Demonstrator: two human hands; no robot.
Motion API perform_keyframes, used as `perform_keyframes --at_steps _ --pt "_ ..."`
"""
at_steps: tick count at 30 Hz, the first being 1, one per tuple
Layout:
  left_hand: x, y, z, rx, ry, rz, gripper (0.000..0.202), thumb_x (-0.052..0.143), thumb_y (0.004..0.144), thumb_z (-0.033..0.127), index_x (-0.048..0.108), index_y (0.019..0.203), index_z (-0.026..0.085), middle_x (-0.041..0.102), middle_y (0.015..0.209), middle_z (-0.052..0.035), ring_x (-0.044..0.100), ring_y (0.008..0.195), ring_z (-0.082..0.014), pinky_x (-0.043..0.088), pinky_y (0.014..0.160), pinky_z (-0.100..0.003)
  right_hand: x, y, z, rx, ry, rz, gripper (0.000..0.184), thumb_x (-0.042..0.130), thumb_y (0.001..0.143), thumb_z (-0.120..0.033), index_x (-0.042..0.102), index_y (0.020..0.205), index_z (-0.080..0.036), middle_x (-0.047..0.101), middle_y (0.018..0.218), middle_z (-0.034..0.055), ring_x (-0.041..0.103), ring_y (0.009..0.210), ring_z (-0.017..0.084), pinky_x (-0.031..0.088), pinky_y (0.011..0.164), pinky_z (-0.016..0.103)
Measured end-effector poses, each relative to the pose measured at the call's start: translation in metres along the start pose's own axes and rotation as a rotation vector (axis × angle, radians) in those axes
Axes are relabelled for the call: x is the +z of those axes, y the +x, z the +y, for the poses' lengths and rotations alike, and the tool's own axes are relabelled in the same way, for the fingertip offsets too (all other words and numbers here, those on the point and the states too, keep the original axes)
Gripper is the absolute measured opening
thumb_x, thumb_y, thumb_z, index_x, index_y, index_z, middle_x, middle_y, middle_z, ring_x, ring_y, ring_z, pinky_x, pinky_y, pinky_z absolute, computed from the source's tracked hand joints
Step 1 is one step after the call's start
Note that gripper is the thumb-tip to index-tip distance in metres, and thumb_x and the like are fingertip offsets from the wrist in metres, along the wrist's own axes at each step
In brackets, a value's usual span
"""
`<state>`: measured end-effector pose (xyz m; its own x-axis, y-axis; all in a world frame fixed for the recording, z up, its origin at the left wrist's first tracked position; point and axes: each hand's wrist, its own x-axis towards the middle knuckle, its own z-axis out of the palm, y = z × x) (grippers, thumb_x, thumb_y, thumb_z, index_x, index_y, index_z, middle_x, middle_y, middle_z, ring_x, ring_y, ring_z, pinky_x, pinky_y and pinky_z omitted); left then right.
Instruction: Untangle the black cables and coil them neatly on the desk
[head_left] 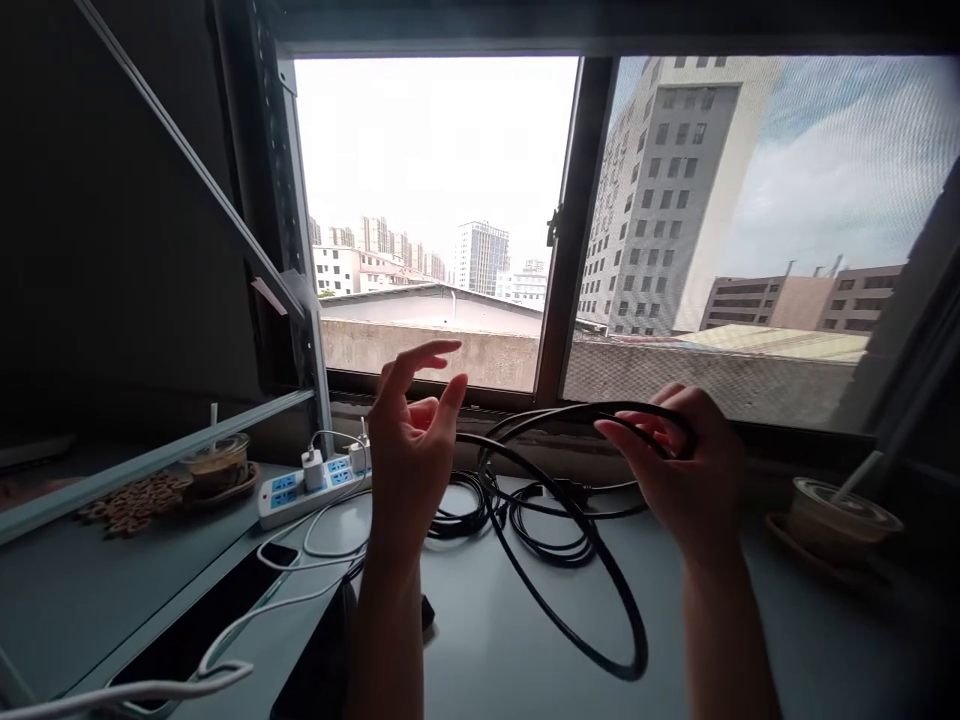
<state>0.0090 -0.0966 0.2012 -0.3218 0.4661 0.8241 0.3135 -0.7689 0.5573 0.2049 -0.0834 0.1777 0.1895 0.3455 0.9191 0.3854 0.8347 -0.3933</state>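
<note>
A thick black cable [611,560] hangs in loose loops above the table, with my right hand [686,450] closed around its upper part. One loop droops down between my arms. My left hand [416,420] is raised to the left of the loops, its thumb and index finger apart and nothing visible between them. Part of the cable runs up to the edge of this hand and disappears behind it. Below and beyond, coiled black cables [551,545] lie on the table; a dark plug or connector [571,492] shows near them.
A white power strip [277,510] with a charger and white cord [300,565] is at the left. Nearby lie a phone [202,625] and a black object [319,640]. Lidded cups [217,462] [840,520] stand on both sides. A metal shelf frame [187,445] and window [450,250] border the table.
</note>
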Motion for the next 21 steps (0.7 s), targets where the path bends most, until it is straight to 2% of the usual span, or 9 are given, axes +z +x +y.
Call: perform_keyframes --at_steps 3,6,9,11,12,14,17,19,21 --pt "-0.009 0.001 -0.001 -0.141 -0.025 -0.177 0.021 0.060 0.078 0.031 0.065 0.098 0.025 0.062 0.100 -0.0019 0.024 0.035 0.0023 0.015 0.029 -0.017 0.001 0.000 0.004 -0.025 -0.030 0.037 0.036 0.074 0.063 -0.024 0.039 0.062 -0.019 0.042 0.059 -0.0063 0.048 0.055 0.008 0.038 0.049 0.021" --pt "-0.014 0.002 -0.010 -0.290 0.029 -0.452 0.034 0.061 0.076 0.035 0.063 0.109 0.026 0.062 0.109 -0.0059 0.033 0.038 0.0003 0.025 0.032 -0.016 0.004 -0.001 0.007 0.029 -0.080 0.109 0.035 0.076 0.061 -0.024 0.042 0.065 -0.019 0.046 0.057 -0.0066 0.052 0.056 0.010 0.039 0.051 0.022" --pt "-0.014 0.004 -0.027 -0.387 0.068 -0.590 0.047 0.062 0.075 0.034 0.056 0.121 0.024 0.061 0.115 -0.0096 0.058 0.066 -0.0118 0.047 0.055 -0.022 0.009 -0.002 0.006 0.033 -0.066 0.157 0.038 0.077 0.059 -0.022 0.039 0.064 -0.019 0.047 0.057 -0.0065 0.053 0.057 0.009 0.038 0.050 0.021" --pt "-0.009 0.005 -0.035 -0.402 -0.018 -0.671 0.044 0.062 0.075 0.032 0.058 0.118 0.021 0.062 0.114 -0.0093 0.060 0.090 -0.0179 0.048 0.073 -0.027 0.012 -0.003 0.002 -0.022 0.022 0.168 0.041 0.077 0.057 -0.017 0.037 0.062 -0.018 0.045 0.058 -0.0070 0.049 0.054 0.007 0.036 0.047 0.019" --pt "-0.007 0.006 -0.038 -0.412 -0.087 -0.736 0.040 0.061 0.075 0.032 0.062 0.113 0.020 0.064 0.111 -0.0090 0.059 0.093 -0.0186 0.047 0.076 -0.028 0.013 -0.003 -0.001 -0.053 0.078 0.169 0.041 0.077 0.057 -0.015 0.036 0.061 -0.018 0.045 0.059 -0.0072 0.048 0.053 0.006 0.037 0.047 0.019" --pt "-0.003 0.007 -0.039 -0.436 -0.224 -0.876 0.032 0.059 0.076 0.034 0.068 0.100 0.015 0.068 0.098 -0.0099 0.060 0.086 -0.0177 0.046 0.072 -0.026 0.013 -0.002 -0.004 -0.095 0.167 0.168 0.040 0.075 0.058 -0.011 0.035 0.060 -0.018 0.044 0.059 -0.0072 0.048 0.054 0.006 0.041 0.050 0.020" --pt "-0.004 0.009 -0.036 -0.457 -0.317 -1.008 0.031 0.058 0.077 0.038 0.070 0.089 0.011 0.069 0.074 -0.0099 0.056 0.059 -0.0127 0.039 0.050 -0.022 0.009 0.000 0.000 -0.078 0.193 0.141 0.039 0.072 0.062 -0.012 0.035 0.059 -0.018 0.046 0.061 -0.0057 0.049 0.057 0.007 0.042 0.051 0.021" --pt "-0.009 0.011 -0.035 -0.460 -0.330 -1.043 0.029 0.059 0.076 0.038 0.070 0.084 0.012 0.065 0.061 -0.0066 0.046 0.044 -0.0080 0.028 0.040 -0.020 0.005 0.001 0.009 -0.004 0.164 0.091 0.035 0.073 0.064 -0.017 0.038 0.061 -0.019 0.049 0.065 -0.0047 0.046 0.054 0.007 0.037 0.045 0.020" --pt "-0.015 0.013 -0.035 -0.465 -0.323 -1.000 0.026 0.060 0.076 0.038 0.068 0.077 0.014 0.059 0.052 -0.0025 0.038 0.039 -0.0053 0.022 0.038 -0.019 0.001 0.002 0.022 0.101 0.123 0.026 0.032 0.074 0.064 -0.023 0.041 0.066 -0.019 0.051 0.071 -0.0039 0.044 0.054 0.007 0.035 0.042 0.019"
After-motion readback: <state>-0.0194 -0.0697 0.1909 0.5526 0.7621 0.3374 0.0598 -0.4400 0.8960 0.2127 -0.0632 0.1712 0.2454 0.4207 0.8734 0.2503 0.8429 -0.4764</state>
